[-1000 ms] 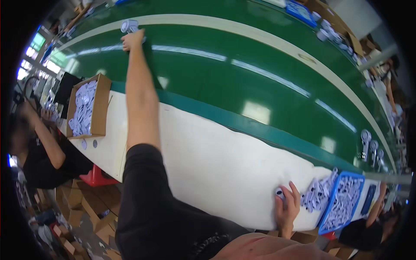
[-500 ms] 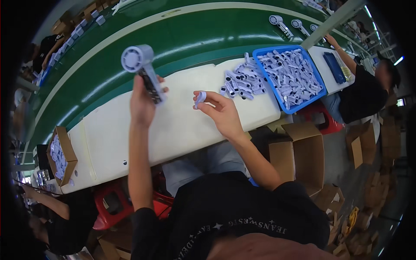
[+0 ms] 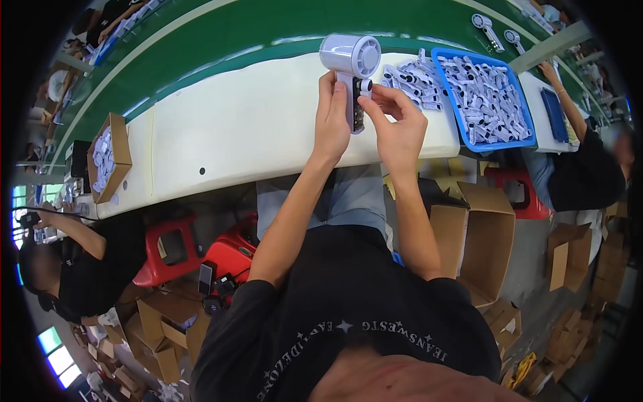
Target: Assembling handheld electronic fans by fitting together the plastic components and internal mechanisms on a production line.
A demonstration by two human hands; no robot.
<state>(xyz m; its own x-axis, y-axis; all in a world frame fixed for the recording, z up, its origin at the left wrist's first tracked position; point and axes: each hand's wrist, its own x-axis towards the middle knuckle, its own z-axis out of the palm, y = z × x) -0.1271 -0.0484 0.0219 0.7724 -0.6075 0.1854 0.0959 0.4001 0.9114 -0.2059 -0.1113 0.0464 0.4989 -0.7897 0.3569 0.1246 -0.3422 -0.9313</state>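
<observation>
A pale lilac-white handheld fan (image 3: 349, 56) is upright above the white worktable, its handle open on one side with dark inner parts showing. My left hand (image 3: 329, 127) is wrapped round that handle. In the fingertips of my right hand (image 3: 404, 130) is a small white cover piece (image 3: 366, 88) with a dark spot, held against the open side of the handle. The fingers partly hide where piece and handle meet. Just beyond my right hand, a pile of similar white cover pieces (image 3: 416, 82) lies on the table.
A blue basket (image 3: 471, 142) full of white pieces stands right of the pile. At the table's left end is a cardboard box (image 3: 121, 151) of white parts. Beyond runs a green conveyor (image 3: 281, 30) carrying more fans (image 3: 487, 31). Co-workers sit at both sides; red stools and open cartons are below.
My left hand has brought the fan rightward, to my right hand. The cover piece, held apart from the fan before, is now at its handle. The whole view has shifted.
</observation>
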